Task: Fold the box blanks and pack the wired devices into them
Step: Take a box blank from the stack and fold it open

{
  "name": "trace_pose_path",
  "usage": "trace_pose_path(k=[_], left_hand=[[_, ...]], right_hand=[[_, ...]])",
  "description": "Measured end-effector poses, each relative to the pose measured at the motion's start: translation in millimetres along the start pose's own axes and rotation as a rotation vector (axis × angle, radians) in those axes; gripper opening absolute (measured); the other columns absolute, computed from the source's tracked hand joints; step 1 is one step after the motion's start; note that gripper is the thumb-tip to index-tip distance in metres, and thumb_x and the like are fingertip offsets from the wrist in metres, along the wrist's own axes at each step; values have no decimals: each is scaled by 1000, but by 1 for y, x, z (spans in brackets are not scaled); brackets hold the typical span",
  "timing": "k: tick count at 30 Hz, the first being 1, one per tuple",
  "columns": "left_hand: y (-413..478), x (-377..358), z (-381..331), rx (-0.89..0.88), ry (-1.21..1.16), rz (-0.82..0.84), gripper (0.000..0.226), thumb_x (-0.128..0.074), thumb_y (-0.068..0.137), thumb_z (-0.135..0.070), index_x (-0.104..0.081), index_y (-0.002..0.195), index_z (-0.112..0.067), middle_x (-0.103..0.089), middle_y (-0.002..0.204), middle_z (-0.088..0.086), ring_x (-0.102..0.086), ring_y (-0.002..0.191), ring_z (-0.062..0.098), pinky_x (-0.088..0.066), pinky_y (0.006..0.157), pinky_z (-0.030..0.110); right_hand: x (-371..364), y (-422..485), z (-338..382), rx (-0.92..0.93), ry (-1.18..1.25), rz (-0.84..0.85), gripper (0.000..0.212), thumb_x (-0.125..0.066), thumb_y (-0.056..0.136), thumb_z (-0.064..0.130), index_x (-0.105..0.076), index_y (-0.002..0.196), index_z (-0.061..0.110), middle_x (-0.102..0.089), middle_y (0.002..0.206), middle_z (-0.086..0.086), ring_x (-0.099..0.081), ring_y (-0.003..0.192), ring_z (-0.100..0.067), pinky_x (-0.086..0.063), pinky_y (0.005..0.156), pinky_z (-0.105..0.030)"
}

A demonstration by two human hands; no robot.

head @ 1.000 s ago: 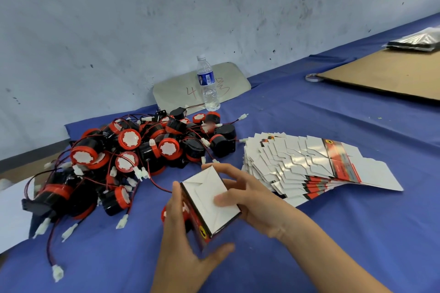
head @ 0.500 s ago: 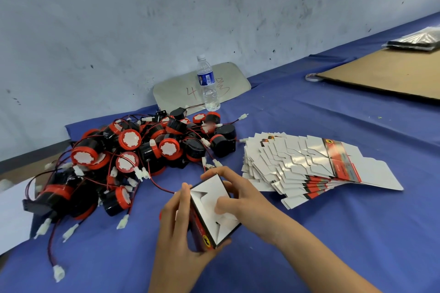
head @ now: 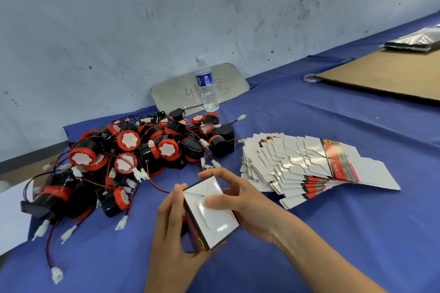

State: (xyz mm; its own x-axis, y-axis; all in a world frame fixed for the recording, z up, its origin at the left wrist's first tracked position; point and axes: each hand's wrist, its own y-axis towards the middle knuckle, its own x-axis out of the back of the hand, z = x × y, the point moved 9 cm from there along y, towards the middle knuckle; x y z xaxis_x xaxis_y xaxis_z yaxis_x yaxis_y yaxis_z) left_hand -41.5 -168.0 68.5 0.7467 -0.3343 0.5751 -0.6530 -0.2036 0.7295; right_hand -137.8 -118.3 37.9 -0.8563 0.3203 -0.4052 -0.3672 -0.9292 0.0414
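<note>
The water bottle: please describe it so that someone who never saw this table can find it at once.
Look along the far edge of the blue table, where it meets the grey wall. Just behind the pile of red-and-black wired devices a rounded beige board leans on the wall, and the water bottle stands upright before it. It is the only clear, tall thing there, with a blue label and white cap.

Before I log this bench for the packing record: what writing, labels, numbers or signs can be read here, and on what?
"4": red handwriting on the grey board against the wall; the red marks after it are half hidden by the water bottle, unreadable.
Blue bottle label: print too small to read.
Yellow emblem on the box and on the box blanks: too blurred; their text too.
</note>
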Motion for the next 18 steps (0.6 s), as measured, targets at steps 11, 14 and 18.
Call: trace_pose_path(k=[11,14,18], left_hand=[[-1,-3,-10,-46,101,14,98,-63,68,-59,-16,148,-25,-37,135,5,-44,118,20,-43,91,26],[-2,-3,-10,-50,117,18,98,-61,68,-62,-16,147,-23,-37,134,4,-44,116,21,-42,91,28],[-1,-4,-11,-61,76,25,94,-49,79,-75,-8,152,-31,-37,134,4,-43,118,22,-40,94,27]], right_hand=[[2,-2,9,109,-212,-53,43,-61,78,1,-61,111,28,-61,82,-5,-57,72,-20,-51,66,-30],[2,-2,10,110,-259,-45,47,-57,81,-5,-61,113,30,-59,87,-11,-53,79,-24,-48,74,-38],[0,-1,5,48,-171,-4,50,-56,70,3,-63,113,26,-64,100,-4,-59,87,-19,-50,76,-35]])
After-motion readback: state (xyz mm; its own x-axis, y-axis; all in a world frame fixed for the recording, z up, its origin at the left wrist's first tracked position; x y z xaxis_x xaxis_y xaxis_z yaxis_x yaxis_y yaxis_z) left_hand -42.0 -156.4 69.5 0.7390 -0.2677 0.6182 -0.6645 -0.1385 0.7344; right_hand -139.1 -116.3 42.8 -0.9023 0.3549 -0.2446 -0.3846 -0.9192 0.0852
